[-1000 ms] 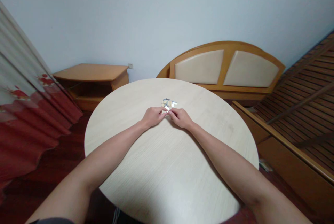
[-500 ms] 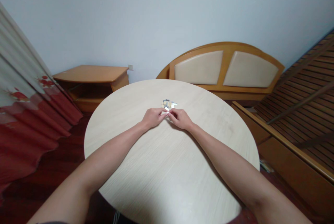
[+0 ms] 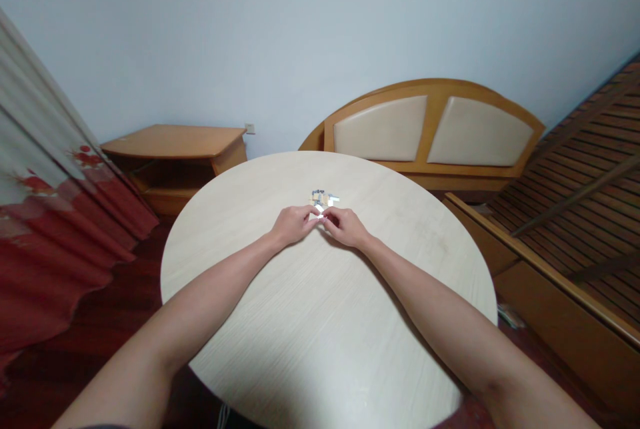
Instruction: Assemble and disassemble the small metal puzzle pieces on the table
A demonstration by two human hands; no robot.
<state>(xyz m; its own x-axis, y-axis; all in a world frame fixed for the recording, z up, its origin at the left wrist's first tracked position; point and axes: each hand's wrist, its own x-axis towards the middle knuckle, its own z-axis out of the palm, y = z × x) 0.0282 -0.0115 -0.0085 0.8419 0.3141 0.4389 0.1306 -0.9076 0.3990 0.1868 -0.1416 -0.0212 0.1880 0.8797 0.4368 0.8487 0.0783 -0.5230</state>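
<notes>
Two hands of yours work together at the middle of the table: your left hand [image 3: 293, 225] and your right hand [image 3: 347, 227] come in from either side, fingers curled and drawn together, their fingertips meeting at a small white piece [image 3: 319, 208], which appears pinched between them, though it is too small to tell exactly how each finger grips it. Just beyond your fingertips, almost touching them, lies a small cluster of tan, white and blue-grey pieces [image 3: 324, 198] on the pale wood-grain round table [image 3: 320, 322]. Judging from this, the step in hand is fine fingertip handling of that one piece, and the next move calls for a steady pinch so close to the cluster that nothing gets nudged. Around you stand a wooden bedside cabinet [image 3: 173, 142], a cream padded headboard [image 3: 430, 129], a slatted bed base [image 3: 575, 195] and a red-hemmed curtain [image 3: 50, 235]
</notes>
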